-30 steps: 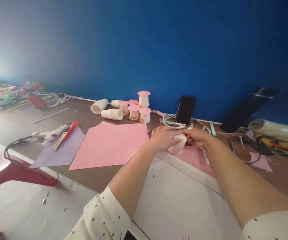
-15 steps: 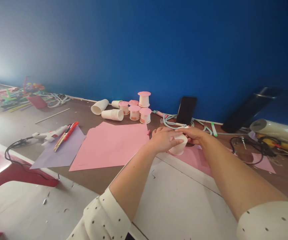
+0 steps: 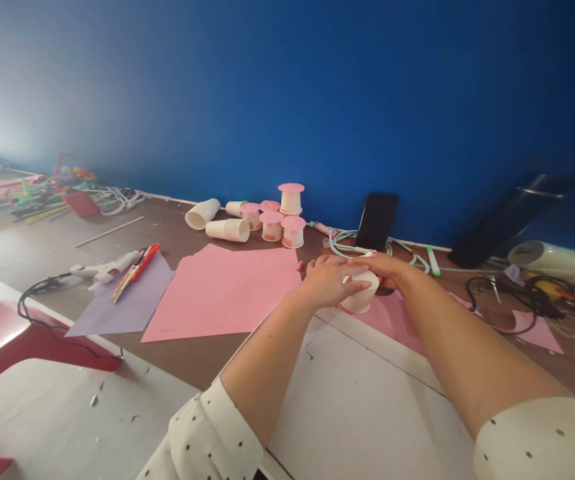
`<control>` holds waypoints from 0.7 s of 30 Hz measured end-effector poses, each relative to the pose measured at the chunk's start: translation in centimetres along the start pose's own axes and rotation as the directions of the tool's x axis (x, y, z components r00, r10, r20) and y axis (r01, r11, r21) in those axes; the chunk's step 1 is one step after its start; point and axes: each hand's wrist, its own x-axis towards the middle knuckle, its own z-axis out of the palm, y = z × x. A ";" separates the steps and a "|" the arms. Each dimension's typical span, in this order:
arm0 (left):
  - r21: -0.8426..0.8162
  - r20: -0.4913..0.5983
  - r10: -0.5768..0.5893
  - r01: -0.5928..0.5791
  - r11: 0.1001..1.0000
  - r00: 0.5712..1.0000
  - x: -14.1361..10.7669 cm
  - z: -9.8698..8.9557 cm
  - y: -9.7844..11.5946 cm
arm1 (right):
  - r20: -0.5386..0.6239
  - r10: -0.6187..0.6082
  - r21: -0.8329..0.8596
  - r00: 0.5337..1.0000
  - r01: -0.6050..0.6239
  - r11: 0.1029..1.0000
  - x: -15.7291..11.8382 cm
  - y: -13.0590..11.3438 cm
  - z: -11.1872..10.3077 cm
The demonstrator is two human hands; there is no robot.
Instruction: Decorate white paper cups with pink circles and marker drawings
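A white paper cup stands at the table's front edge, on pink paper. My left hand is wrapped round its left side, the thumb across the near side by the rim. Behind the cup, my right hand touches its far side, with its fingers meeting those of the left; most of its fingertips are hidden. Left of my hands lies a large pink sheet. Several small cups with pink discs on top stand near the wall, one raised on another.
White cups lie sideways near the wall. A red cutter and a glue gun rest by purple paper. A phone leans on the wall beside a cable. Farther right are a dark bottle and scissors.
The view has shifted slightly, so things on the table appear a little farther right. Both hands keep their places around the cup.
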 end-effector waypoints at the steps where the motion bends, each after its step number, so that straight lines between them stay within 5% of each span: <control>1: -0.002 0.000 -0.001 0.001 1.000 1.000 0.0 0.0 0.0 | 0.024 0.022 -0.008 0.999 -0.022 1.000 0.0 -0.1 0.1; 12: -0.021 -0.027 0.010 -0.010 1.000 1.000 -0.1 0.0 0.2 | 0.129 0.112 -0.062 0.985 -0.105 0.993 0.1 -1.0 1.1; 21: 0.007 -0.038 -0.001 0.001 1.000 0.999 0.2 0.6 -0.3 | 0.146 0.083 -0.168 0.986 -0.058 0.984 -0.5 -1.4 1.8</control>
